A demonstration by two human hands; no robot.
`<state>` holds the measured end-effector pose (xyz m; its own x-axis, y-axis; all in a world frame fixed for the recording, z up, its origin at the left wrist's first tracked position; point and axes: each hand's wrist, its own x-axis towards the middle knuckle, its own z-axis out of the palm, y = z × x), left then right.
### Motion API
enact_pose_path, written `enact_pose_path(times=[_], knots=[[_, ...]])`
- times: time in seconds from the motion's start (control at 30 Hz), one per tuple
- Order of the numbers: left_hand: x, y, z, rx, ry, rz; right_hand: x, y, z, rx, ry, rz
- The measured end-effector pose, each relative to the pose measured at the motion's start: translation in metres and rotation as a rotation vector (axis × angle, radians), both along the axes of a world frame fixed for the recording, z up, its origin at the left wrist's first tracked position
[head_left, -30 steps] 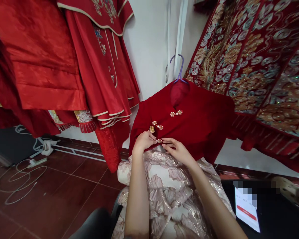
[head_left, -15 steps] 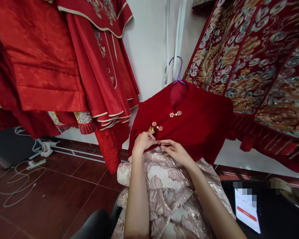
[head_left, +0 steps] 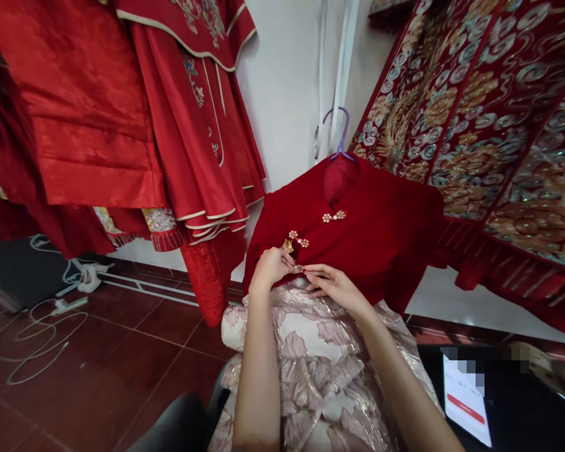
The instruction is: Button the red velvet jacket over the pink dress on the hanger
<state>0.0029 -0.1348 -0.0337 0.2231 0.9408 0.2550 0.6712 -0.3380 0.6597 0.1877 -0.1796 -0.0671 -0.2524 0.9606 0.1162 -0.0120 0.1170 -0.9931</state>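
A dark red velvet garment [head_left: 381, 220] hangs tilted from a purple hanger [head_left: 343, 135]. Pale floral fabric with a metallic sheen [head_left: 306, 333] spreads below it, under my forearms. My left hand [head_left: 272, 270] pinches a small flower-shaped pearl clasp [head_left: 299, 269] on the red front. From the other side, the fingertips of my right hand [head_left: 334, 287] close on the same clasp. Just above my left fingers lies a gold fan-shaped ornament [head_left: 288, 245]. A second pearl flower clasp [head_left: 298, 239] sits beside it, and a third clasp [head_left: 334, 216] is fixed near the neckline.
Red garments with pale piping [head_left: 193, 125] hang at the left, and a heavily embroidered red garment [head_left: 489, 125] hangs at the right. A lit phone [head_left: 466, 402] lies on a black surface at lower right. White cables [head_left: 42, 333] and a rack's base bar [head_left: 145, 292] are on the tiled floor.
The view has shifted slightly. Both hands stay at the same clasp, with only slight finger movement.
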Motion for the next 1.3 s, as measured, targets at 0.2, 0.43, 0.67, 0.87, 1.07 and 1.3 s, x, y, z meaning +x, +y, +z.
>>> enact_pose_path(times=[0.2,0.43,0.67,0.87,1.07,1.3], knots=[[0.002,0.0,0.002,0.05,-0.07,-0.011,0.002,-0.001,0.002,-0.021,0.011,0.008],[0.003,0.006,0.003,0.093,-0.167,0.105,0.005,-0.002,0.004,-0.021,0.016,0.003],[0.017,0.008,0.01,-0.054,-0.488,0.159,0.009,0.0,0.003,-0.009,-0.02,-0.027],[0.033,0.003,0.011,-0.105,-0.618,0.115,0.021,-0.001,0.004,0.015,-0.02,-0.024],[0.03,0.001,0.013,-0.159,-0.89,0.092,0.024,-0.002,0.007,0.033,-0.053,0.012],[0.032,0.0,0.012,-0.297,-1.042,0.043,0.024,-0.004,0.009,0.049,-0.092,0.031]])
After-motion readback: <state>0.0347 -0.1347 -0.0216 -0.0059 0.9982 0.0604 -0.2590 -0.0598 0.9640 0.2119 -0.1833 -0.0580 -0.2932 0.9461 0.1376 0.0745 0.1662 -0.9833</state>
